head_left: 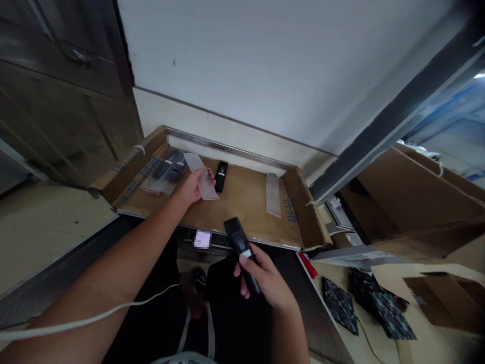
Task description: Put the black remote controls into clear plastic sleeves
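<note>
My left hand [194, 187] is closed on a flat, frosted plastic sleeve [206, 184] above the cardboard-lined tray [242, 202]. In my right hand [263, 275] is a long black device [242, 247] with a small white label, tilted in front of the tray's near edge. A second black device [221, 176] lies on the cardboard just right of my left hand. Bagged dark devices [168, 169] rest in clear sleeves at the tray's left. Another frosted sleeve [273, 195] lies flat near its right side.
A white cable [125, 306] crosses over my left forearm. Large cardboard boxes [424, 197] stand at the right, with dark patterned packets [390, 308] on the floor below. A metal door [56, 91] is at the left, and a pale wall rises behind the tray.
</note>
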`<act>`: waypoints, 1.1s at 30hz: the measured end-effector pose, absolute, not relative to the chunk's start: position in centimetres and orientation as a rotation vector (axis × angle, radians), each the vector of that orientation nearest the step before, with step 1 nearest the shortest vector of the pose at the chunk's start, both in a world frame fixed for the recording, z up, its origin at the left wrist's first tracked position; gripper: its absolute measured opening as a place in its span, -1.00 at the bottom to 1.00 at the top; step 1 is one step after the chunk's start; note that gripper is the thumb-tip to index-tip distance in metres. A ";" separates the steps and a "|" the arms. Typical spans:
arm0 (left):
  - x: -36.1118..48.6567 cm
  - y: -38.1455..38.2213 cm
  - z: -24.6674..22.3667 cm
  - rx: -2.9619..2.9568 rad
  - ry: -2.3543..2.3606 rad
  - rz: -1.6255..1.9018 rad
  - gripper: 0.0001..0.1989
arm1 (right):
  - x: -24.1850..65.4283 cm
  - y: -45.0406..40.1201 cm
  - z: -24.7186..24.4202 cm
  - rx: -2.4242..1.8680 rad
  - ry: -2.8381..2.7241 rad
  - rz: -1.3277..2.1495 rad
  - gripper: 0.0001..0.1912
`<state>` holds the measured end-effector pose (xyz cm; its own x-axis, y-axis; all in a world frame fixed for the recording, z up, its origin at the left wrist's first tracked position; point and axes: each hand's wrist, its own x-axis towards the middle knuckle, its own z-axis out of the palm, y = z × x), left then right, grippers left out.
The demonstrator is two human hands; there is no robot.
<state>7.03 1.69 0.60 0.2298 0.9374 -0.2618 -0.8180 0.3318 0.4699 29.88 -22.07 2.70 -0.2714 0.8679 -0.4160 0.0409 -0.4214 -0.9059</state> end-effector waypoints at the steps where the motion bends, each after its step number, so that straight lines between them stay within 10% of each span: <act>1: 7.0 1.5 0.6 0.249 0.555 1.241 -0.85 | 29.6 -21.3 3.6 -1.412 -1.145 1.687 -0.52; 33: 6.8 1.3 0.6 0.189 0.534 1.294 -0.93 | 22.9 -13.6 3.1 -1.326 -1.190 1.771 -0.65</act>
<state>6.75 1.34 0.56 0.1727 0.9472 -0.2702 -0.8618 0.2781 0.4242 22.86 -13.56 3.05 -0.3043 0.8673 -0.3940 0.0368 -0.4026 -0.9146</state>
